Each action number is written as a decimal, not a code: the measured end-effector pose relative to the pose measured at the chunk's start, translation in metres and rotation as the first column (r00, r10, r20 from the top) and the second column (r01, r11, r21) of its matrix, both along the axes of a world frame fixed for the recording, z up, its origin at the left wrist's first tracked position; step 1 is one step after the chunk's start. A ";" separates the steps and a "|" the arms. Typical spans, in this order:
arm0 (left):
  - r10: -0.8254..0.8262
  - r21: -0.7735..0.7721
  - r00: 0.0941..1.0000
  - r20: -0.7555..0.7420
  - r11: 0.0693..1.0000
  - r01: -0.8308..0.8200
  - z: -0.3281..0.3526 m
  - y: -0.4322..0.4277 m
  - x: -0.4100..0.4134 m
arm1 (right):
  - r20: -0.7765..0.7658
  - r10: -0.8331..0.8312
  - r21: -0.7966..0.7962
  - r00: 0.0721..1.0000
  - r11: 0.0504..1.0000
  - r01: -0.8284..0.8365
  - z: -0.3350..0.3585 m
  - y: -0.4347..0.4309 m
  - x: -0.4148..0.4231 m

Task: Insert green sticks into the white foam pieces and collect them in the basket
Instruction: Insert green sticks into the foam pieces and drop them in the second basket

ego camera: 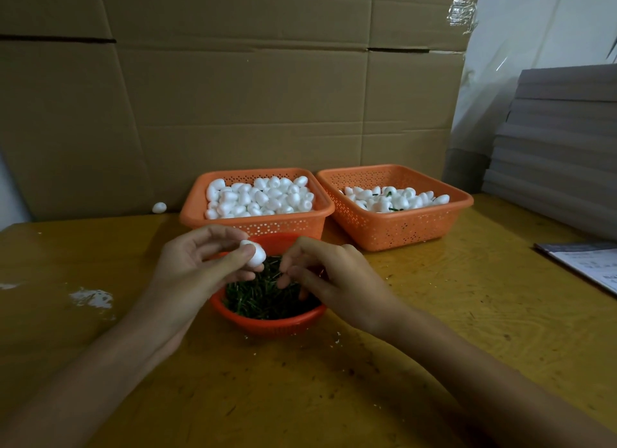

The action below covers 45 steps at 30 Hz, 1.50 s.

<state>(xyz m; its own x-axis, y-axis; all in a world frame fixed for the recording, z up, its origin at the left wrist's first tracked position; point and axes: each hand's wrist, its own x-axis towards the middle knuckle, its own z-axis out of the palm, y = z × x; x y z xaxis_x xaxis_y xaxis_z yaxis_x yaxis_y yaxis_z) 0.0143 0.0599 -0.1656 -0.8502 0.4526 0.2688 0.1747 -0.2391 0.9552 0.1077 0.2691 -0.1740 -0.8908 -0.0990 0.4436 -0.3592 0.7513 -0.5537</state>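
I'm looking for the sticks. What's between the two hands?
In the head view, green sticks in the red bowl show between the left hand and right hand.

No legible txt; print on paper sheet too blurry

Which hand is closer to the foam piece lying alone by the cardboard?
Left. The left hand is right of the lone foam piece, nearer the person; the right hand is farther right.

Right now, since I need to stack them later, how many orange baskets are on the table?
3: left basket at the back, right basket beside it, round basket nearest, holding green sticks.
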 end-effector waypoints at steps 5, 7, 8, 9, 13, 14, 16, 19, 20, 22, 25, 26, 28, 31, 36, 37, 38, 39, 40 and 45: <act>-0.004 0.054 0.998 0.064 0.999 0.001 -0.001 0.000 -0.002 | -0.052 0.015 0.007 0.999 1.000 -0.015 -0.002 -0.004 0.001; -0.011 0.040 0.999 0.049 0.999 0.009 -0.001 0.000 -0.001 | -0.061 0.020 0.010 0.998 1.000 -0.020 -0.002 -0.003 0.000; -0.009 0.033 0.999 0.038 0.999 0.008 -0.001 0.000 -0.001 | -0.063 0.022 0.014 0.998 1.000 -0.021 -0.002 -0.003 0.000; -0.004 0.026 1.000 0.025 1.000 0.004 -0.002 0.000 -0.001 | -0.067 0.025 0.023 0.997 0.999 -0.023 -0.002 -0.003 0.000; 0.007 -0.025 0.998 -0.059 1.000 -0.008 -0.004 0.001 0.001 | -0.062 0.032 0.031 0.998 0.999 -0.030 -0.002 -0.004 0.000; 0.001 -0.050 0.996 -0.088 0.999 -0.006 -0.004 0.001 0.001 | -0.061 0.032 0.032 0.998 0.999 -0.030 -0.002 -0.003 0.000; -0.031 -0.102 0.989 -0.147 0.995 0.016 -0.003 0.001 0.003 | -0.066 0.035 0.046 0.997 0.998 -0.032 -0.001 -0.004 0.000; -0.065 -0.154 0.973 -0.220 0.988 0.031 -0.005 0.000 0.004 | -0.069 0.040 0.072 0.997 0.997 -0.035 -0.001 -0.007 0.002; -0.061 -0.154 0.971 -0.233 0.988 0.026 -0.006 0.000 0.003 | -0.073 0.043 0.079 0.996 0.996 -0.037 -0.001 -0.007 0.002; -0.060 -0.149 0.965 -0.255 0.989 0.022 -0.009 0.001 0.003 | -0.074 0.049 0.083 0.996 0.996 -0.043 -0.002 -0.008 0.002; -0.086 -0.165 0.952 -0.295 0.986 0.038 -0.010 0.002 0.003 | -0.060 0.056 0.084 0.997 0.995 -0.051 -0.002 -0.008 0.003; -0.093 -0.169 0.947 -0.307 0.985 0.042 -0.011 0.002 0.003 | -0.054 0.065 0.084 0.996 0.995 -0.060 -0.001 -0.007 0.003; -0.096 -0.176 0.942 -0.321 0.984 0.040 -0.013 0.003 0.003 | -0.048 0.087 0.072 0.995 0.994 -0.084 0.003 -0.002 0.002; -0.060 -0.241 0.920 -0.388 0.970 -0.039 -0.018 0.005 0.004 | -0.101 0.030 -0.001 0.994 1.000 -0.030 0.013 0.016 -0.001; -0.237 -0.507 0.707 -0.666 0.839 -0.197 -0.019 0.003 0.014 | -0.273 -0.516 -0.222 0.812 0.855 0.469 0.022 0.077 -0.007; -0.301 -0.567 0.650 -0.698 0.787 -0.245 -0.019 0.002 0.017 | -0.259 -0.605 -0.110 0.753 0.793 0.599 0.020 0.090 -0.009; -0.346 -0.606 0.614 -0.710 0.745 -0.280 -0.019 0.002 0.019 | -0.207 -0.666 0.057 0.717 0.723 0.688 0.017 0.103 -0.009; -0.370 -0.628 0.600 -0.709 0.718 -0.300 -0.019 0.002 0.021 | -0.142 -0.712 0.206 0.688 0.658 0.724 0.014 0.112 -0.009; -0.381 -0.641 0.600 -0.704 0.704 -0.306 -0.019 0.002 0.022 | -0.094 -0.740 0.287 0.666 0.620 0.730 0.010 0.117 -0.008; -0.405 -0.674 0.618 -0.674 0.680 -0.288 -0.012 0.002 0.023 | -0.299 -0.690 0.253 0.660 0.609 0.751 0.006 0.103 -0.006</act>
<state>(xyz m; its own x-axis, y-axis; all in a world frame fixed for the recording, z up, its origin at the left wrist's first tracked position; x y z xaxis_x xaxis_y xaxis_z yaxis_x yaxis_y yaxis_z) 0.0375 0.0619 -0.1779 -0.4590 0.8168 0.3495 0.8757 0.3496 0.3331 0.1016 0.3718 -0.1683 -0.6586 0.3803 0.6493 0.3232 0.9222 -0.2124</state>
